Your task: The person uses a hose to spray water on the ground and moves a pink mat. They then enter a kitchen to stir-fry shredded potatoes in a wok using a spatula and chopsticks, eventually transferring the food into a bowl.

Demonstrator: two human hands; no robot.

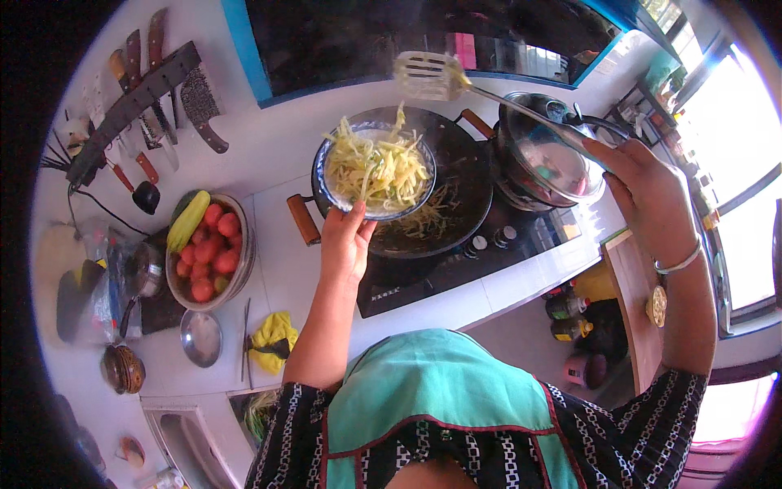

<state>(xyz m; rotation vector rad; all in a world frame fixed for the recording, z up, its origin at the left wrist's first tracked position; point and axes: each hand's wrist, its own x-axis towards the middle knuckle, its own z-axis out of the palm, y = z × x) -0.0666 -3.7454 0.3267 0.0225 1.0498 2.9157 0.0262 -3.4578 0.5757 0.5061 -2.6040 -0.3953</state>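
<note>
My left hand (346, 243) grips the near rim of a blue-and-white bowl (323, 181), thumb over the edge. Pale yellow-green shredded vegetable (383, 173) is heaped in the bowl, and a few shreds stick up at its far side. Beneath and behind the bowl sits a dark wok (468, 163) with wooden handles; more shreds lie on its bottom. Raised at the right, my right hand (643, 183) is closed round the handle of a slotted metal spatula (428, 75). The spatula's head is up beyond the wok, apart from the bowl, with some shreds clinging to it.
A lidded pot (542, 151) stands right of the wok on the black stove (415, 285). To the left are a basin (244, 269) of red tomatoes, a small metal bowl (201, 338), chopsticks (245, 342) and a yellow cloth (274, 336). Knives hang on a wall rack (134, 110).
</note>
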